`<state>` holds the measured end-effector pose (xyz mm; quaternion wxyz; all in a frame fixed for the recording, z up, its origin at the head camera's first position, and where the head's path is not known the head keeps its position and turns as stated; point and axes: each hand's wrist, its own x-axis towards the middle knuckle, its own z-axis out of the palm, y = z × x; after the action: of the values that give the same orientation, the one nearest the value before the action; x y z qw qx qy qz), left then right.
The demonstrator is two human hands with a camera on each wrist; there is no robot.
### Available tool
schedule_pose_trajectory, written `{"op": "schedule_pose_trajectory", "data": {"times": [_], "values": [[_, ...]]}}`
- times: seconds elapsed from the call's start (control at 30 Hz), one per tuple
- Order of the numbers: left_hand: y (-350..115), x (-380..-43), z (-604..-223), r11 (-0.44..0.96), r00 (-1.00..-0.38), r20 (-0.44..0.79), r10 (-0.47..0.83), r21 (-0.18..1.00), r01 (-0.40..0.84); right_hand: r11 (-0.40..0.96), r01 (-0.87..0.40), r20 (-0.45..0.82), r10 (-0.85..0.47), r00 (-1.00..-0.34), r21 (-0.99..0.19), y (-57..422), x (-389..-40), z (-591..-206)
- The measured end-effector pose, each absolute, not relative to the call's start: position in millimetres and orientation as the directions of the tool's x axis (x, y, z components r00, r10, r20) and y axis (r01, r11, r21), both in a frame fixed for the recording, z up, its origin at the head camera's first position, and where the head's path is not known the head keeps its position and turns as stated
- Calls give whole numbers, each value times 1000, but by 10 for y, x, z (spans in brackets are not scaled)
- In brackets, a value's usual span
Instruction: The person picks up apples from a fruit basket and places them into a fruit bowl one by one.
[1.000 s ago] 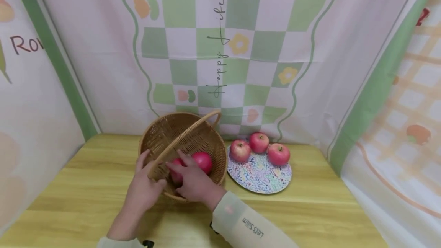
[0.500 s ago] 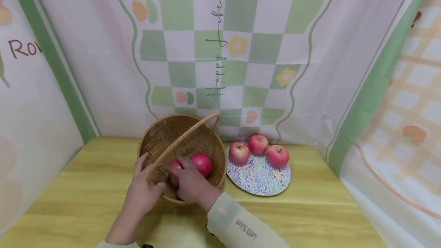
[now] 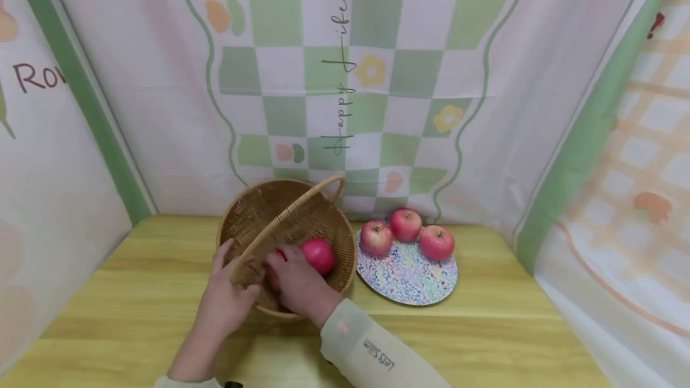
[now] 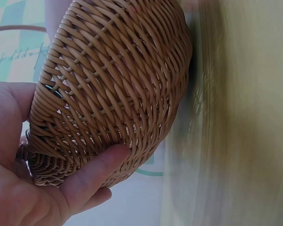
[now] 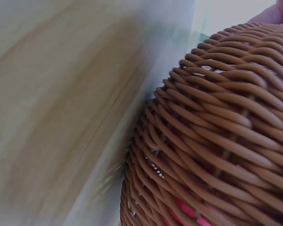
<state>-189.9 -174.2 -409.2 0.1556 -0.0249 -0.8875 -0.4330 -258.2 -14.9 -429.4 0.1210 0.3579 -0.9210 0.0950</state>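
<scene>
A brown wicker basket (image 3: 242,208) stands on the table, tilted toward me, with its arched handle across the top. My left hand (image 3: 225,301) grips its near left rim at the foot of the handle; in the left wrist view the thumb (image 4: 96,172) lies along the weave outside. Inside the basket, my right hand (image 3: 302,283) curls its fingers round a red apple (image 3: 273,277), which is mostly hidden beneath them. Beside it rests another red apple (image 3: 318,255). In the right wrist view the basket wall (image 5: 217,127) hides the right hand.
To the basket's right lies a round speckled plate (image 3: 406,283). Three red apples, a left one (image 3: 376,238), a back one (image 3: 405,224) and a right one (image 3: 436,242), sit toward its far side. A patterned cloth (image 3: 345,106) hangs behind the wooden table (image 3: 485,316).
My right hand's fingers have closed further round the apple in the basket, covering more of it. The left hand keeps its hold on the rim, and the plate's apples stay put.
</scene>
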Motion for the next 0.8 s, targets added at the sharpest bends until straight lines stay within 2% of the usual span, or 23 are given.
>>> {"op": "schedule_pose_trajectory", "data": {"times": [0.27, 0.5, 0.8], "values": [[-1725, -1893, -4092, 605, -959, 269, -90, 780, 162, 732, -679, 305, -635, -710, -59, -144, -2582, -4300], [-1731, -1844, -4173, 582, -947, 304, -103, 791, 191, 728, -682, 305, -637, -708, -62, -141, -2536, -4290], [-1764, -1654, -4353, 500, -926, 351, -141, 833, 239, 640, -768, 384, -715, -585, 20, -166, -2527, -4323]]}}
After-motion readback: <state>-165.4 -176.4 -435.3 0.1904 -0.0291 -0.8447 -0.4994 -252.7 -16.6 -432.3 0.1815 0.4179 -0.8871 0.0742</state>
